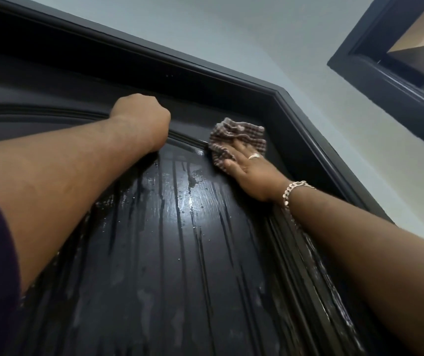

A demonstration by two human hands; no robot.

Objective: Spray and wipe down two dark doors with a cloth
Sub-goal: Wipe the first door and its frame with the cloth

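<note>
The view looks up a dark door (pixel 180 240) toward its top right corner, where the dark frame (pixel 231 80) meets a pale grey wall (pixel 257 34). The right hand (pixel 254 173) lies flat against the door near that corner, its fingers (pixel 239 147) straight and spread, pressing a brownish ribbed cloth (pixel 236 134) onto the wood just below the frame. The cloth is bunched and sticks out past the fingertips. A ring (pixel 254 156) sits on one finger and a chain bracelet (pixel 293 191) hangs at the wrist.

The left hand (pixel 141 119) is raised to the left of the cloth, close to the curved moulding (pixel 51 114) of the door panel. Its back faces the camera and its fingers curl away out of sight (whether they hold anything cannot be told).

Between and below the two hands the door panel is wet, with shiny streaks and drops (pixel 187 199) running down the wood grain. A second dark door frame (pixel 385 73) shows at the upper right.
</note>
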